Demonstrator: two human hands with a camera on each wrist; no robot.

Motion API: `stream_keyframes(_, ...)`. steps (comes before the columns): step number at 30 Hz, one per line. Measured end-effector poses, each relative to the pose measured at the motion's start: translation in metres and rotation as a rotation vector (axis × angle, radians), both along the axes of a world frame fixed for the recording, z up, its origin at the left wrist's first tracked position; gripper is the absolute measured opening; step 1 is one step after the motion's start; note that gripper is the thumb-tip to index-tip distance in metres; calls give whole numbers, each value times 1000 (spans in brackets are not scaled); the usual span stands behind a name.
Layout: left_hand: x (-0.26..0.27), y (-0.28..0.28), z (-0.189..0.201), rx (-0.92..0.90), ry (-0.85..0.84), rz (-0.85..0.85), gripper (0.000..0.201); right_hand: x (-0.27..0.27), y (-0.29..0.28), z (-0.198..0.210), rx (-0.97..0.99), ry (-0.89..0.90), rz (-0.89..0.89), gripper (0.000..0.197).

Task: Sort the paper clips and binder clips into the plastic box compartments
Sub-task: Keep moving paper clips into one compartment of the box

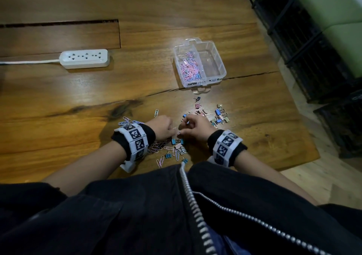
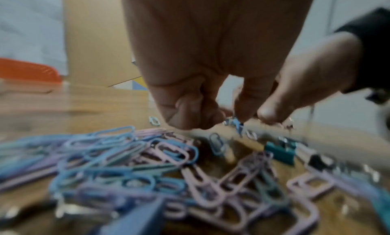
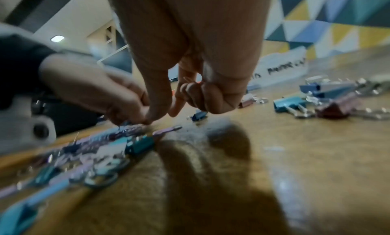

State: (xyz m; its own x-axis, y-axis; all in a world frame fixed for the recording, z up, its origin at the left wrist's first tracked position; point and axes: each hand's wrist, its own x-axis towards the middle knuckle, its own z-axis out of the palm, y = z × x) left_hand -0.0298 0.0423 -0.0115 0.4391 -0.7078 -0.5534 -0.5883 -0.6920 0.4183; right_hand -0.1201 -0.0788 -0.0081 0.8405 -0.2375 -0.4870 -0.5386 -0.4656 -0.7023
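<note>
A broad, glossy wooden table [image 1: 78, 101] with dark grain cracks carries the whole job, with a white power strip [image 1: 84, 58] lying off to the left. Toward the far side sits the clear plastic box with two compartments [image 1: 219, 58]: its left compartment already holds a heap of pink and blue paper clips [image 1: 189, 66], while the right one looks bare, so by my reading the binder-clip half is not yet begun. Much is still loose on the table: a spread of pastel paper clips [image 2: 118, 155] under and beside the left wrist, a cluster of small blue, pink and dark binder clips [image 1: 217, 115] near the right hand, and more of both kinds mixed close to the body. The left hand [image 1: 163, 126] and right hand [image 1: 194, 126] meet low over this pile, fingers curled, thumbs and fingertips nearly touching each other; the left seems to pinch something small and blue-silver [image 2: 233, 122], though blur keeps me from saying what, and I cannot tell whether the right hand grips anything.
</note>
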Motion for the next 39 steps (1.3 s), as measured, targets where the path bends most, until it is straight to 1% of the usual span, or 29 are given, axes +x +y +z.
stream_keyframes(2,5,3,4,-128,154,195,28,0,5,-6,-176,-10,136,18)
stream_keyframes(3,7,6,6,-204,290,323,29,0,7,-9,-243,-4,190,18)
stream_keyframes(4,10,9,8,-290,470,459,29,0,8,-11,-296,10,227,18)
stream_keyframes(6,15,15,10,-441,855,688,23,1,7,-14,-323,36,246,19)
stream_keyframes(7,16,18,11,-487,1005,747,16,1,7,-14,-322,44,249,20)
stream_keyframes(8,17,20,12,-514,1106,774,10,0,6,-13,-321,49,253,20)
stream_keyframes(9,17,21,12,-534,1167,778,7,-1,6,-11,-313,56,253,17)
stream_keyframes(11,16,22,12,-533,1203,765,4,-5,1,-7,-259,53,190,4)
stream_keyframes(12,15,22,11,-501,1173,760,11,-8,-1,-5,-203,53,121,4)
stream_keyframes(13,13,20,10,-447,1099,735,20,-12,-4,-2,-115,46,35,7)
stream_keyframes(14,11,18,10,-377,978,679,28,-15,-8,0,3,28,-56,10)
stream_keyframes(15,9,16,10,-309,820,599,32,-18,-11,2,139,1,-143,14)
stream_keyframes(17,3,14,8,-215,487,396,39,-25,-17,5,430,-28,-286,21)
stream_keyframes(18,1,13,7,-187,385,314,41,-27,-20,5,565,-24,-350,25)
stream_keyframes(20,-1,15,4,-164,332,237,38,-32,-24,6,768,7,-443,27)
stream_keyframes(21,0,16,3,-164,363,235,33,-34,-24,6,835,26,-472,26)
stream_keyframes(22,0,18,3,-165,440,263,28,-35,-22,7,871,41,-486,25)
stream_keyframes(23,0,19,6,-167,509,294,25,-36,-19,7,868,56,-484,25)
stream_keyframes(24,-1,20,8,-178,508,275,26,-36,-16,7,812,75,-458,25)
stream_keyframes(26,-3,21,9,-173,449,211,30,-35,-6,7,549,117,-332,26)
stream_keyframes(27,-5,20,10,-158,391,174,30,-34,-1,7,406,127,-258,26)
stream_keyframes(29,-8,21,10,-129,258,104,25,-30,7,5,175,112,-120,30)
stream_keyframes(31,-10,22,8,-132,224,105,18,-25,12,2,-73,100,4,35)
stream_keyframes(32,-11,22,8,-139,205,96,19,-23,13,1,-161,93,31,36)
stream_keyframes(33,-12,21,8,-134,181,70,22,-20,13,0,-219,80,31,37)
stream_keyframes(35,-14,19,5,-119,122,2,24,-17,10,-1,-277,38,-24,34)
stream_keyframes(37,-17,16,3,-111,68,-15,26,-18,5,-2,-287,-3,-99,25)
stream_keyframes(39,-17,11,-1,-128,59,6,27,-23,-2,-2,-251,-19,-105,18)
